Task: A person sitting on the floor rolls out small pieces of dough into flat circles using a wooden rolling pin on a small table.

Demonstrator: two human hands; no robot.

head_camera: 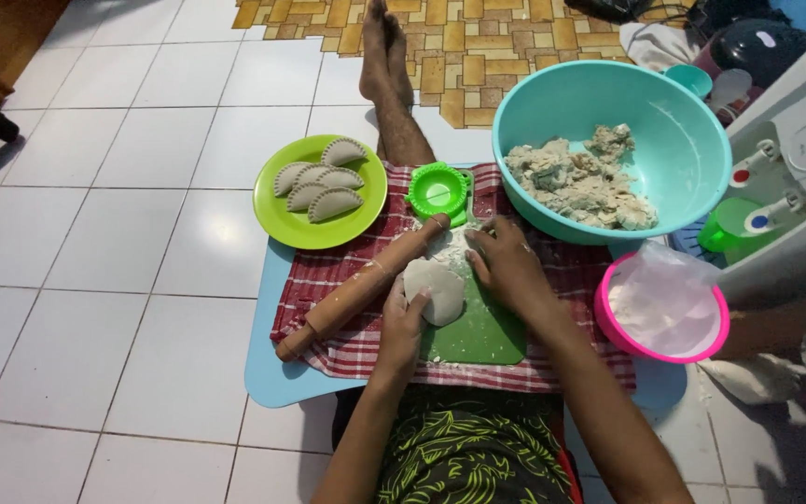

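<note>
Pressing flat dough (438,289) on green board (478,331): left hand (406,317) loosely curled, fingertips on dough's near edge; right hand (506,266) spread open, palm down, touching its far edge. Rolling pin (361,287) just left.

A pale off-white flat round of dough (438,289) lies on a bright green plastic cutting board (482,331), which sits on a red-and-white checked cloth (347,280) over a light blue tray (268,373). The rolling pin (361,287) is light brown wood, dusted white. At the tray's far left corner, a lime-green round plate (277,219) carries grey-white folded dumplings (321,182). The plastic dumpling press (437,191) is vivid green, the big bowl (692,159) turquoise, its lumpy dough (576,182) beige-grey. A pink-rimmed bowl (613,331) holds white flour. The shorts (468,448) are black with yellow-green leaf streaks
</note>
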